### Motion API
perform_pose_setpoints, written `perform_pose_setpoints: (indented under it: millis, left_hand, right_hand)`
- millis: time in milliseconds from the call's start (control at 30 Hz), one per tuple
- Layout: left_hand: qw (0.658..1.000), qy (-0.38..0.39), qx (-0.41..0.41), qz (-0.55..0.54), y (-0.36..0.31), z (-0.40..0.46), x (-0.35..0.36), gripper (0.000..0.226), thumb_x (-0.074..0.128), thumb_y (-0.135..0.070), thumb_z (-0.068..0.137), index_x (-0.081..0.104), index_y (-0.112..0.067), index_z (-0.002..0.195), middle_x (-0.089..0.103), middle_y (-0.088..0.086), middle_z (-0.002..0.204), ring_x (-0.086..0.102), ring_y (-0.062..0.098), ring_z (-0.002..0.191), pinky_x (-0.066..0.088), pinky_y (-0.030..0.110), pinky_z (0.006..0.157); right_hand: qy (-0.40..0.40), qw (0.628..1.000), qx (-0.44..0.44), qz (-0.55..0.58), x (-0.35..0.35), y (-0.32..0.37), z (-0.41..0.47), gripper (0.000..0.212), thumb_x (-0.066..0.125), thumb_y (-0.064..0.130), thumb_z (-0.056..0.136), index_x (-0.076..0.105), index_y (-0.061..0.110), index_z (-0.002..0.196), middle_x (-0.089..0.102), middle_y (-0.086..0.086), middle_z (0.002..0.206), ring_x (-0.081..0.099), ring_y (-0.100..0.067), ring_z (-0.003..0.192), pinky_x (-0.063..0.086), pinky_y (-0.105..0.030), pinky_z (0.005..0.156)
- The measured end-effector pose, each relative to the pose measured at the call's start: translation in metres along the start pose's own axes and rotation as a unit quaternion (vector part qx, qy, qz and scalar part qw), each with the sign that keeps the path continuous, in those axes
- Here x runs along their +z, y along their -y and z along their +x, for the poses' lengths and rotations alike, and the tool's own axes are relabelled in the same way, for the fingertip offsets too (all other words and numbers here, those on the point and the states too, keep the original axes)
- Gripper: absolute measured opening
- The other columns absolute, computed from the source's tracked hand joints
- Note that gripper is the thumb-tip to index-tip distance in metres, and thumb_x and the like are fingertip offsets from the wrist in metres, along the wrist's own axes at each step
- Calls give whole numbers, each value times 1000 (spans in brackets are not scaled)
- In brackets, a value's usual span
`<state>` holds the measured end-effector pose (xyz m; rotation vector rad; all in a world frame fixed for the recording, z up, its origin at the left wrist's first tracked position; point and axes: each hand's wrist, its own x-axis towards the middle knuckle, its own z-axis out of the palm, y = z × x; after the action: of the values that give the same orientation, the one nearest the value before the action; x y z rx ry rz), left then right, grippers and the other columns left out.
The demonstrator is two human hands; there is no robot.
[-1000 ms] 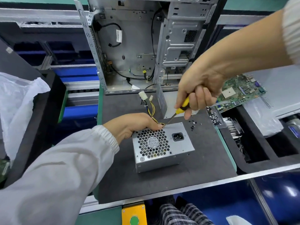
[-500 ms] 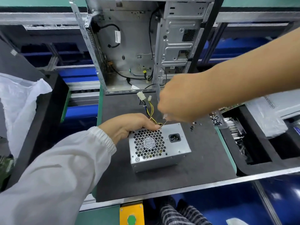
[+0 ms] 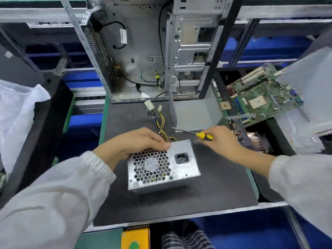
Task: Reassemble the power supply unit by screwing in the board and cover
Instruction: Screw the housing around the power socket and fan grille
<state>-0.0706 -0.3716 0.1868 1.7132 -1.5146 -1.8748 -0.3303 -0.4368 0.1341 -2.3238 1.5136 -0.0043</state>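
We start wide: the open computer case point(image 3: 143, 51) stands at the top centre of the frame, and a green motherboard point(image 3: 260, 97) leans at the upper right. Below them the dark work mat point(image 3: 224, 186) fills the middle, and on it, right at centre frame, sits the power supply unit point(image 3: 161, 168), fan grille and power socket facing up at us. Its long axis runs left to right across the frame, tipped a little down on the right. Its wire bundle point(image 3: 159, 117) trails off towards the upper centre.

Now the hands. Our left hand point(image 3: 136, 142) lies over the unit's upper left edge, fingers curled over the top of the box to steady it. Our right hand point(image 3: 221, 139) sits just right of the unit's upper right corner, fingers closed round the yellow handle of the screwdriver point(image 3: 195, 133). The shaft points left and slightly up the frame, lying nearly level above the unit's far edge, tip not on any screw.

So here is what matters: the unit lies between the two hands, and the right hand is the nearer one to that upper right corner. A scatter of loose screws point(image 3: 237, 135) lies just beyond the right hand, at centre right. We judge the tip must swing down to meet a screw hole next.
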Motion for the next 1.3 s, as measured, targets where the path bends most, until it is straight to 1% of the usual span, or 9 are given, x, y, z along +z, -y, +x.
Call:
perform_pose_setpoints:
  millis: [100, 300, 467, 533, 633, 767, 867, 1000, 1300]
  left_hand:
    - [1000, -15, -11, -18, 3, 1, 0, 39, 71, -49, 70, 79, -21, 95, 76, -9, 91, 66, 10, 89, 45, 38, 99]
    - [990, -131, 41, -31, 19, -16, 0, 28, 64, -46, 87, 77, -24, 98, 77, -4, 93, 72, 9, 85, 54, 16, 72]
    - [946, -264, 52, -179, 54, -30, 20, 29, 72, -42, 81, 76, -22, 101, 76, 1, 98, 72, 16, 94, 52, 28, 87]
    - [945, -253, 44, -204, 61, -32, 28, 38, 70, -51, 78, 76, -20, 99, 76, 1, 98, 72, 17, 95, 50, 34, 94]
    - [945, -232, 41, -227, 63, -31, 37, 36, 62, -52, 88, 76, -20, 93, 77, 2, 97, 73, 18, 92, 51, 37, 94]
    - [937, -235, 52, -254, 61, -30, 43, 37, 56, -48, 95, 77, -23, 80, 77, 2, 91, 74, 13, 81, 55, 26, 75]
    - [933, -238, 65, -263, 62, -30, 43, 36, 55, -45, 97, 75, -19, 84, 77, 5, 93, 74, 18, 85, 55, 35, 86]
    - [931, -239, 77, -265, 62, -28, 43, 36, 53, -42, 99, 74, -14, 90, 77, 6, 93, 74, 19, 87, 55, 34, 88]
    - [931, -229, 70, -277, 62, -25, 42, 36, 52, -42, 99, 74, -13, 93, 77, 6, 94, 74, 19, 87, 55, 36, 91]
  right_hand:
    - [-54, 998, 36, -4, 35, -5, 12, 23, 61, 42, 88, 70, 21, 87, 60, 0, 85, 58, -26, 83, 47, -34, 64]
    - [-121, 992, 36, 4, 63, -15, 18, 23, 63, 37, 88, 63, 17, 77, 61, -1, 86, 58, -27, 85, 36, -31, 56]
    - [-169, 974, 58, 139, 50, -6, 2, 18, 69, 25, 85, 68, 8, 84, 55, -1, 79, 55, -28, 83, 39, -35, 62]
    - [-239, 947, 17, 211, 28, 6, -17, 17, 70, 20, 84, 70, 3, 85, 53, -2, 75, 52, -25, 75, 41, -32, 66]
    - [-309, 900, -147, 271, -5, 43, -60, 9, 73, 15, 83, 70, 9, 78, 59, -4, 77, 54, -15, 73, 41, -18, 66]
    - [-209, 890, -309, 261, 4, 85, -93, 9, 74, 11, 79, 75, 6, 87, 65, -5, 83, 61, -12, 74, 50, -23, 62]
    - [-199, 897, -355, 171, 15, 85, -89, 10, 76, 11, 78, 76, 6, 86, 67, -5, 80, 63, -17, 63, 48, -30, 45]
    - [-217, 891, -388, 86, 19, 78, -85, 14, 69, 17, 84, 76, 6, 89, 65, -6, 78, 57, -20, 56, 41, -29, 38]
    - [-186, 902, -387, 43, 19, 74, -84, 25, 79, -7, 65, 73, 3, 87, 60, -9, 77, 49, -25, 50, 39, -30, 37]
